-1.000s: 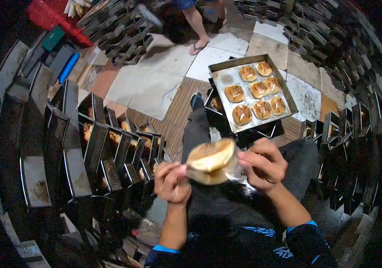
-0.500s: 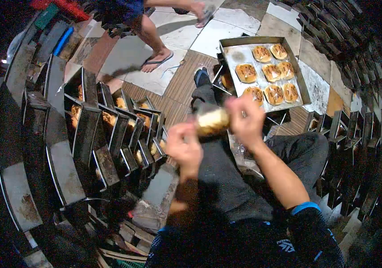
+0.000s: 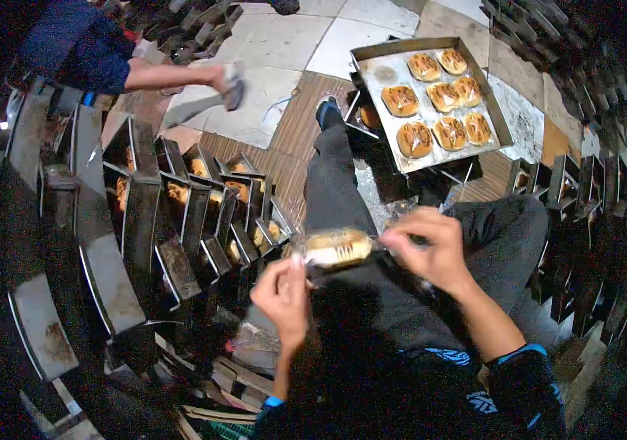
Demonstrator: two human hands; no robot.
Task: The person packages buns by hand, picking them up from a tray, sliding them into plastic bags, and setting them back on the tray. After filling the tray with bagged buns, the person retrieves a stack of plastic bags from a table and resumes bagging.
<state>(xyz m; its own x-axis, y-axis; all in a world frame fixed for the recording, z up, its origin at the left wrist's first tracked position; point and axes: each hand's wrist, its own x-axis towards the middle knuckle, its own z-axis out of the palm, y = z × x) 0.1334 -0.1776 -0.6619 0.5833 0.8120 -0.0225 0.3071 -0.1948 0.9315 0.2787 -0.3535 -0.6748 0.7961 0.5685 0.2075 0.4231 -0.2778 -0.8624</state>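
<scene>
A bread bun [image 3: 339, 249] with dark marks on its side, in a clear plastic wrapper, hangs level above my lap. My left hand [image 3: 282, 299] pinches the wrapper's left end between thumb and fingers. On the opposite side, my right hand [image 3: 434, 249] is closed on the right end of the same wrapper. Beyond my hands a metal tray [image 3: 385, 75] carries several browned, wrapped buns [image 3: 416, 139], set out in loose rows with two of them touching.
Stacked dark metal trays [image 3: 178, 275] crowd my left, some with buns [image 3: 178, 193] inside. More stacked trays [image 3: 595, 187] stand on my right. Another person's leg [image 3: 174, 76] crosses the tiled floor [image 3: 277, 44] at upper left. Wooden slats [image 3: 218, 416] lie at lower left.
Both hands have come lower and nearer my body with the wrapped bun, which now shows its marked side. The other person has stepped to the left.
</scene>
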